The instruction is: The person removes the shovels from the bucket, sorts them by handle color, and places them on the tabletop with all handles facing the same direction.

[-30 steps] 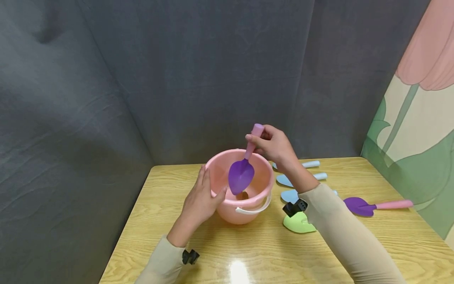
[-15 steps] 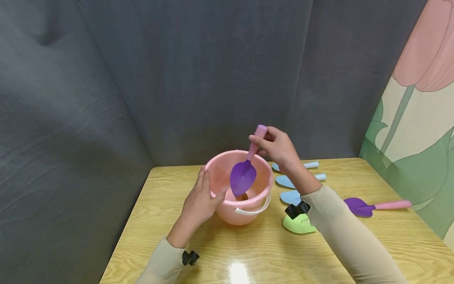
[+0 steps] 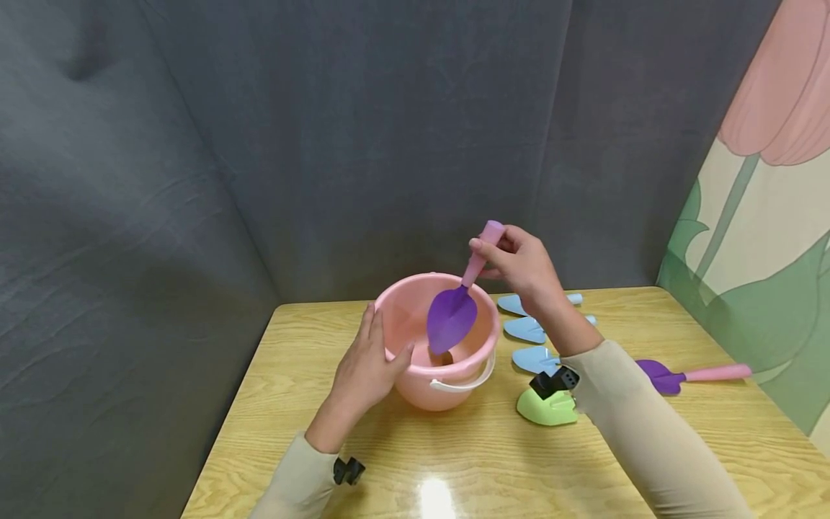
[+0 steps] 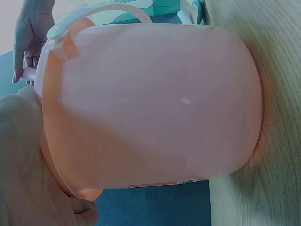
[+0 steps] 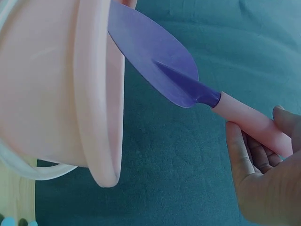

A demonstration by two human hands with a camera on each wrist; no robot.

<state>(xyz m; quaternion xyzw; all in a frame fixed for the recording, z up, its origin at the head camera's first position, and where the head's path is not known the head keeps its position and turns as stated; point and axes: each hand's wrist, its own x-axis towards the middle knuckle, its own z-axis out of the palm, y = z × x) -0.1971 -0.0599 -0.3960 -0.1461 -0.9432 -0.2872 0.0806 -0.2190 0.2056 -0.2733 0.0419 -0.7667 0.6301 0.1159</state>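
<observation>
A pink bucket [image 3: 431, 393] with a white handle [image 3: 463, 383] stands upright on the table. My left hand [image 3: 369, 357] holds its near left rim, thumb at the front and fingers along the left side. My right hand [image 3: 521, 265] pinches the pink handle of a purple-bladed trowel [image 3: 452, 321] between thumb and fingers. Its blade slants tip down into the mouth of the bucket, also seen in the right wrist view, where the blade [image 5: 155, 56] passes over the rim. A small brown patch [image 3: 446, 357] shows inside the bucket, partly behind the blade; its kind is unclear.
Several trowels lie to the right on the wooden table [image 3: 272, 418]: blue ones [image 3: 525, 329], partly behind my right arm, a green blade [image 3: 547, 409] nearer me, and another purple one with a pink handle [image 3: 717, 373]. Dark cloth [image 3: 402, 144] hangs behind and left.
My right hand has moved right and slightly up with the trowel, whose blade has shifted right over the bucket's opening. My left hand and the bucket have stayed put.
</observation>
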